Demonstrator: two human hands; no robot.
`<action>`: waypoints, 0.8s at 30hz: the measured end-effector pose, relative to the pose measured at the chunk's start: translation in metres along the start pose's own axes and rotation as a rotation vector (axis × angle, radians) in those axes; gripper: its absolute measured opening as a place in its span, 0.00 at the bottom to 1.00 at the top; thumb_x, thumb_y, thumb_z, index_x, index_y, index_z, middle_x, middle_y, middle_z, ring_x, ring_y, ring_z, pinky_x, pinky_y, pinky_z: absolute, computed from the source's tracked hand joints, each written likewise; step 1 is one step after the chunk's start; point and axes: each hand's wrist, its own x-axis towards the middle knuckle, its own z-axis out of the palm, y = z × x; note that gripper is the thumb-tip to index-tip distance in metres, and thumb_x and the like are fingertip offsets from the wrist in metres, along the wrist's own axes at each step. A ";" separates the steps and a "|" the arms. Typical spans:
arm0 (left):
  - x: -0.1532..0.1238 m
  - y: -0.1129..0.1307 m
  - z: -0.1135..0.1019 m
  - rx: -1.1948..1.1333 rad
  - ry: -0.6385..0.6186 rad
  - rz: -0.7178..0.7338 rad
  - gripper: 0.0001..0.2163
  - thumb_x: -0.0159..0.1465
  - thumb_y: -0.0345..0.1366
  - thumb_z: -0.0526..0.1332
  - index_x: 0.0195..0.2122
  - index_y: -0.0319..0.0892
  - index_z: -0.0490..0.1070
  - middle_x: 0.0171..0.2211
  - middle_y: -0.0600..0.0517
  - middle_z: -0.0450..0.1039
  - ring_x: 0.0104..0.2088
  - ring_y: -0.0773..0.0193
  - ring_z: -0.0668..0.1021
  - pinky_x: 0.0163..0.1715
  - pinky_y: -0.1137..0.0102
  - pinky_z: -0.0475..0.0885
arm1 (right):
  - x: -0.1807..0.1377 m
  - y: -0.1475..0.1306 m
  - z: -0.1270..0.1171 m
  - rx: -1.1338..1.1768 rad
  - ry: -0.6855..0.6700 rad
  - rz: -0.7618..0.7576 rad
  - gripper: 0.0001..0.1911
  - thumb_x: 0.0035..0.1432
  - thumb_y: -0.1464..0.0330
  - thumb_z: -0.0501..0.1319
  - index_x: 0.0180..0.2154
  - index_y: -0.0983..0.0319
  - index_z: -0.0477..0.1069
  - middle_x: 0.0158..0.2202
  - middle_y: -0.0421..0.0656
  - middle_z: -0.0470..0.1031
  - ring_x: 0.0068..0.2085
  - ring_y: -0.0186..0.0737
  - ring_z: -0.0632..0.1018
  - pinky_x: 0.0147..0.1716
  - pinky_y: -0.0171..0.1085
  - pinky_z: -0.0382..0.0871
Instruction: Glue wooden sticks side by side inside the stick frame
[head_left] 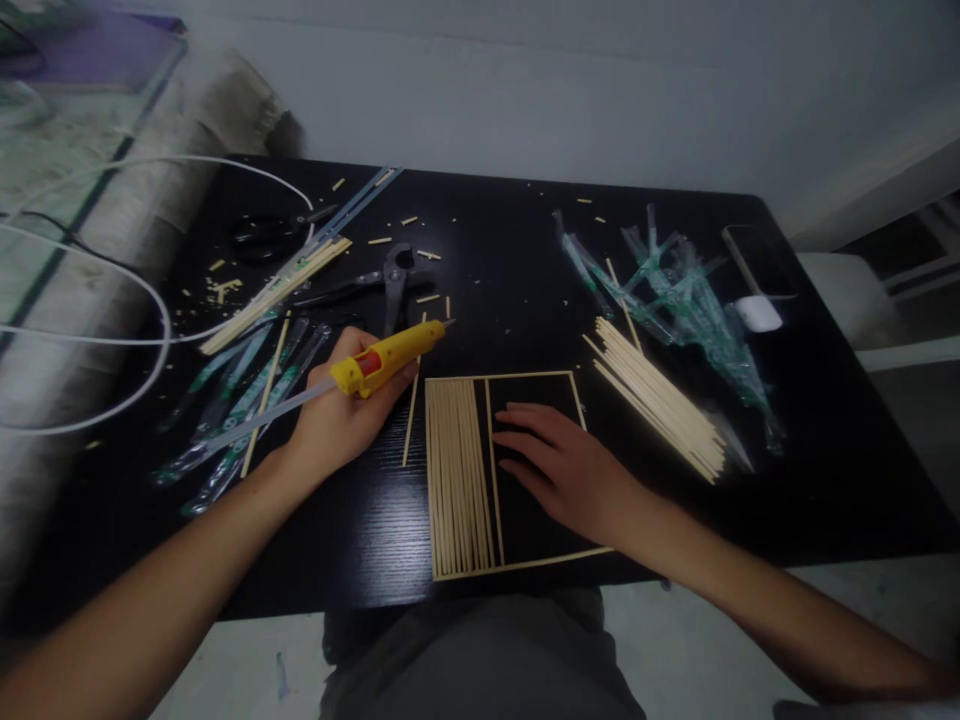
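My left hand [341, 415] is closed around a yellow glue gun [386, 357] with a glue stick protruding from its back; its nozzle points right, just above the table. My right hand [559, 465] lies flat with fingers stretched out inside a square frame of thin wooden sticks [491, 480]. The frame's left part is filled with several sticks laid side by side. One loose stick [410, 425] lies just left of the frame.
A pile of wooden sticks [660, 400] lies right of the frame, with clear plastic wrappers [667, 290] behind it. Pliers [394, 280], scissors [262, 235], more sticks [274, 295], wrappers and offcuts cover the black table's left. A phone [757, 260] and white cable [150, 300] are nearby.
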 end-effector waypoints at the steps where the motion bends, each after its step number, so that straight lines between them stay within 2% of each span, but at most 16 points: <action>1: 0.000 -0.001 0.000 -0.003 -0.003 0.000 0.16 0.67 0.51 0.69 0.40 0.49 0.63 0.25 0.59 0.69 0.22 0.64 0.73 0.21 0.68 0.67 | 0.000 0.001 0.001 0.005 -0.010 -0.010 0.12 0.77 0.70 0.63 0.58 0.62 0.78 0.59 0.54 0.82 0.66 0.56 0.81 0.62 0.59 0.84; 8: -0.002 -0.005 0.002 0.008 -0.004 -0.001 0.16 0.68 0.51 0.69 0.41 0.49 0.64 0.25 0.60 0.69 0.21 0.65 0.73 0.21 0.68 0.67 | 0.007 0.004 0.002 0.051 -0.079 -0.022 0.18 0.76 0.69 0.65 0.64 0.60 0.76 0.64 0.53 0.81 0.71 0.55 0.77 0.66 0.62 0.80; 14: -0.003 0.001 0.000 0.074 -0.001 0.037 0.15 0.68 0.50 0.69 0.41 0.49 0.67 0.25 0.59 0.70 0.21 0.65 0.72 0.21 0.67 0.66 | 0.018 0.010 -0.004 0.038 -0.105 -0.070 0.15 0.75 0.68 0.67 0.60 0.63 0.77 0.63 0.55 0.81 0.69 0.56 0.78 0.66 0.60 0.80; 19: -0.003 0.011 -0.003 0.137 -0.048 0.068 0.14 0.68 0.49 0.69 0.40 0.49 0.67 0.22 0.60 0.69 0.18 0.65 0.70 0.18 0.67 0.63 | 0.020 0.012 -0.003 0.045 -0.081 -0.074 0.17 0.75 0.65 0.68 0.60 0.63 0.78 0.61 0.56 0.83 0.67 0.57 0.81 0.63 0.60 0.82; 24: -0.005 0.015 -0.005 0.163 -0.115 0.063 0.13 0.69 0.49 0.69 0.40 0.50 0.69 0.24 0.59 0.72 0.20 0.62 0.74 0.21 0.66 0.67 | 0.016 0.013 0.004 0.028 -0.026 -0.056 0.17 0.74 0.60 0.69 0.59 0.60 0.78 0.60 0.54 0.83 0.67 0.57 0.81 0.61 0.59 0.84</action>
